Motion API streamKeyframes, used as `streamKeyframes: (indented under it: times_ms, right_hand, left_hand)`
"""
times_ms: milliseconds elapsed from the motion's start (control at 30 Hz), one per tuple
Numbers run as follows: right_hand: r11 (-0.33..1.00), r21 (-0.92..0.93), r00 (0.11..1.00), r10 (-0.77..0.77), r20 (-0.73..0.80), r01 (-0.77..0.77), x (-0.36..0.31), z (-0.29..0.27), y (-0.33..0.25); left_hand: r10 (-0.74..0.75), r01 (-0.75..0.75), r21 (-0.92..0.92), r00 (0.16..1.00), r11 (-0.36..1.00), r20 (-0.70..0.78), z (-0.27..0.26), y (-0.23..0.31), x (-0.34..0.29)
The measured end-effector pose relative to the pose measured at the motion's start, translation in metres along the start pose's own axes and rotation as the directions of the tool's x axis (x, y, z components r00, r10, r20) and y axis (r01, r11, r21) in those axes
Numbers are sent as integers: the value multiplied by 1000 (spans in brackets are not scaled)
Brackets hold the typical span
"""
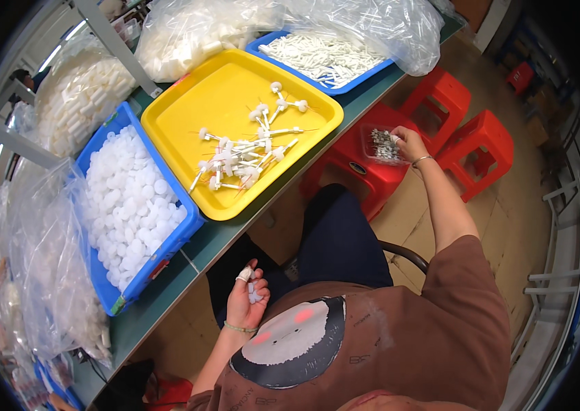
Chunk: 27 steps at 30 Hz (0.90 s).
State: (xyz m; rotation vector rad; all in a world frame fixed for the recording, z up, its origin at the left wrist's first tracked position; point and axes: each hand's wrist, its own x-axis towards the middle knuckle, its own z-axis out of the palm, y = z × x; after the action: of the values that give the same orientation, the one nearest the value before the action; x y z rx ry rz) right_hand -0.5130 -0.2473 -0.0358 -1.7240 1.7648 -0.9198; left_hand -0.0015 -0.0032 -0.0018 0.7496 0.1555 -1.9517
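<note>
My left hand (245, 301) is held near my lap, its fingers curled around a few small translucent white plastic caps (254, 293). White wrapping covers its thumb. Out to the right, my right hand (410, 144) is at the rim of a clear plastic box (380, 142) full of small dark metal parts. Its fingertips are pinched together over the box; what they grip is too small to make out. The box sits on a red plastic stool (365, 175).
A yellow tray (201, 89) on the green table (184, 274) holds white stick-and-cap assemblies with thin wires. Blue bins with white caps (129, 205) and white tubes (324, 60) flank it. Plastic bags (50, 240) crowd the left; more red stools (478, 154) stand right.
</note>
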Motion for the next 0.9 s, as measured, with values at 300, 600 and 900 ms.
streamKeyframes:
  times_ms: [300, 600, 900]
  right_hand:
    - [880, 475, 952, 122, -279, 26, 11, -13, -13]
    - [792, 379, 671, 52, 739, -479, -102, 54, -145]
    - [863, 503, 612, -366, 701, -60, -200, 159, -272]
  left_hand:
    - [-12, 12, -25, 1000, 1000, 12, 1, -1, 1]
    - [-11, -7, 119, 989, 993, 146, 11, -2, -4]
    - [107, -112, 41, 988, 993, 111, 8, 0, -14]
